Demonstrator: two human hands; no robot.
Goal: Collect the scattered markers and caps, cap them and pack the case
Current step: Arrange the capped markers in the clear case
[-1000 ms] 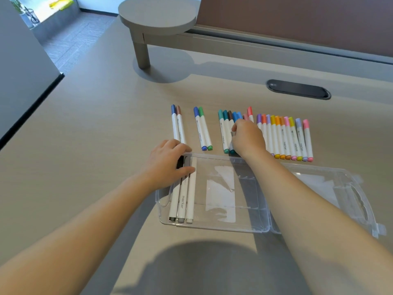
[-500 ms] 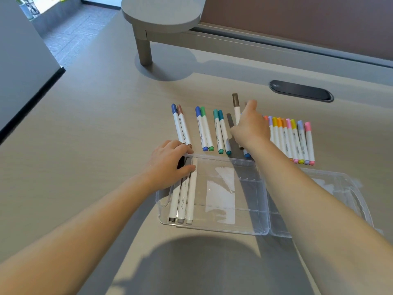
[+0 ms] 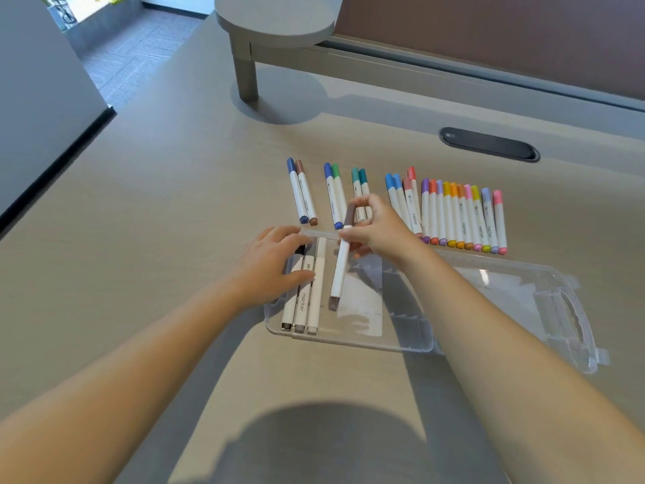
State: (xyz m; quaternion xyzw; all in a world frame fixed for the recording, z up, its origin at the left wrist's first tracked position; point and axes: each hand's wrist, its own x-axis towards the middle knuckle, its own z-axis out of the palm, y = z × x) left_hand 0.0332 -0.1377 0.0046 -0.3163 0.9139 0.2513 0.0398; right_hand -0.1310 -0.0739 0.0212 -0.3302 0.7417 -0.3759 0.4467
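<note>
A clear plastic case (image 3: 401, 338) lies open on the desk in front of me. Three white markers (image 3: 303, 305) lie side by side at its left end. My left hand (image 3: 275, 263) rests on them, fingers flat across their upper halves. My right hand (image 3: 378, 228) pinches a white marker with a brown cap (image 3: 341, 263) near its capped top, holding it tilted over the case just right of the three. Behind the case lie capped markers: a blue and brown pair (image 3: 301, 192), a blue and green pair (image 3: 333, 193), a teal pair (image 3: 359, 190), and a long coloured row (image 3: 460, 216).
The case's open lid with a handle cut-out (image 3: 572, 316) spreads to the right. A dark oval cable port (image 3: 488, 146) sits in the desk behind the markers. A grey round shelf on a post (image 3: 275, 22) stands at the back. The desk's left edge (image 3: 52, 169) drops to the floor.
My right hand has lifted the brown-capped marker out of the rows and brought it toward me, over the case. My left hand has stayed on the three markers.
</note>
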